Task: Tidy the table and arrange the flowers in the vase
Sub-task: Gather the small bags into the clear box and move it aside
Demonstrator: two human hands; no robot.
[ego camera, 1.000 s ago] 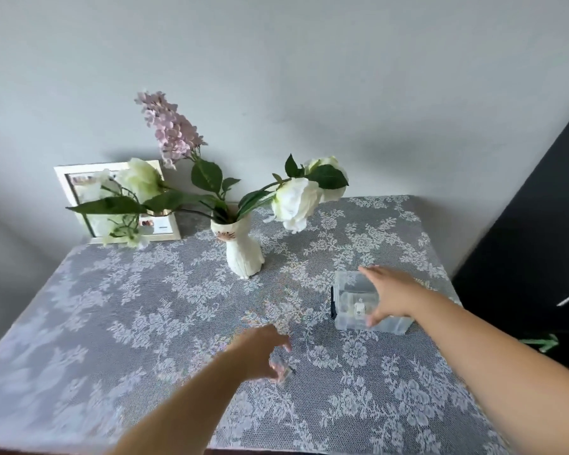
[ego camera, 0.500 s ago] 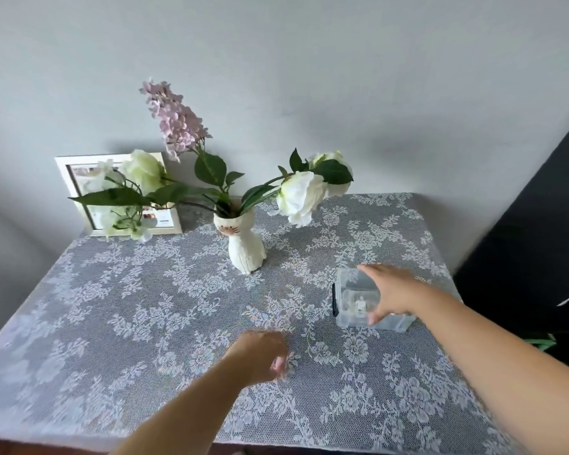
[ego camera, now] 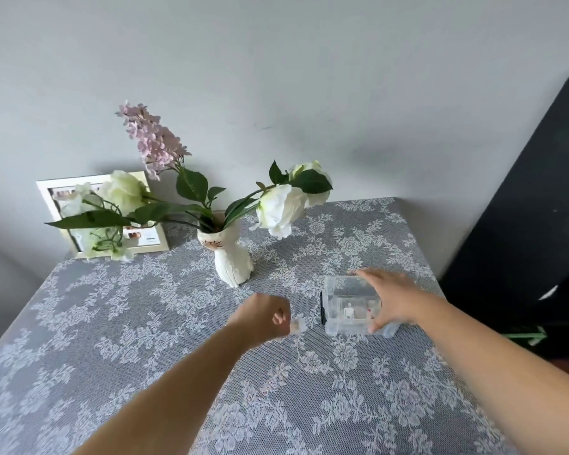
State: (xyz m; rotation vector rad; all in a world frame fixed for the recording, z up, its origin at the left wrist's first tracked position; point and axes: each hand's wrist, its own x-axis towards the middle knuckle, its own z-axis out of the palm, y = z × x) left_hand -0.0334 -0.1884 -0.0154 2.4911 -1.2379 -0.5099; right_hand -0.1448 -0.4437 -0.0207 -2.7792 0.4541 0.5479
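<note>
A white cat-faced vase (ego camera: 233,260) stands at the back middle of the lace-covered table (ego camera: 119,326). It holds white roses (ego camera: 281,208) and a pink lilac spray (ego camera: 151,139). My right hand (ego camera: 388,298) grips a clear plastic box (ego camera: 350,305) from its right side, the box resting on the table. My left hand (ego camera: 263,318) is closed around a small clear item (ego camera: 298,325) that pokes out just left of the box, above the cloth. What the item is I cannot make out.
A white picture frame (ego camera: 63,195) leans on the wall at the back left, partly behind the leaves. A black panel (ego camera: 523,224) stands off the table's right edge. The grey wall runs directly behind the table.
My left hand has risen off the cloth and moved right with the small clear item, close to the box. My right hand has stayed on the box.
</note>
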